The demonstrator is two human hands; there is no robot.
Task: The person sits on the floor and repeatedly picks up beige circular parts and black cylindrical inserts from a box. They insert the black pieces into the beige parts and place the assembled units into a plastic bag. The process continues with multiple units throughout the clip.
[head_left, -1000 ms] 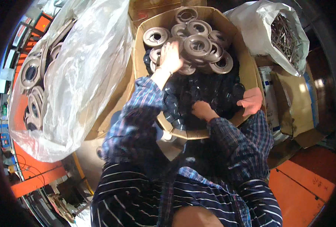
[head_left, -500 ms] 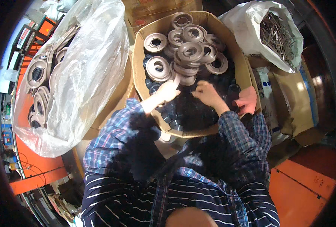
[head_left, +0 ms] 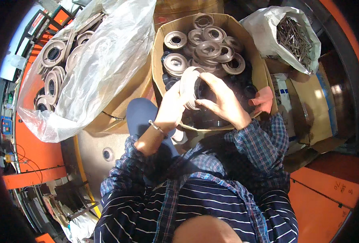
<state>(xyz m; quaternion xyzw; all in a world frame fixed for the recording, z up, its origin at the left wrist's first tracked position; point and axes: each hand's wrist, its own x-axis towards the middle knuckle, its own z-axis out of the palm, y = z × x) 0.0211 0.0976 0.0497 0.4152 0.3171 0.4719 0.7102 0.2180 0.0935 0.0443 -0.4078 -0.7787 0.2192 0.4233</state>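
Observation:
Upright between my hands is a short stack of beige-brown plastic rings [head_left: 190, 87], seen nearly edge-on, with a dark centre. My left hand [head_left: 170, 106] grips it from the left and below. On the other side, the thumb and fingers of my right hand [head_left: 224, 99] close on its rim. Both hands are over the near part of a cardboard box [head_left: 158, 60]. Inside the box, more beige-brown rings [head_left: 207, 50] lie in a loose pile over black round plastic parts [head_left: 203, 120].
Left of the box, a clear plastic bag [head_left: 118, 56] holds more rings. A white sack [head_left: 264, 32] of thin metal-like strips [head_left: 294, 38] stands at the far right. Pink cloth [head_left: 262, 99] hangs on the box's right edge. One ring [head_left: 108, 154] lies on the floor.
My hands were apart, low over the box. My right hand has swung left and up to meet the left, and both now hold the ring stack. The view has shifted, showing the floor.

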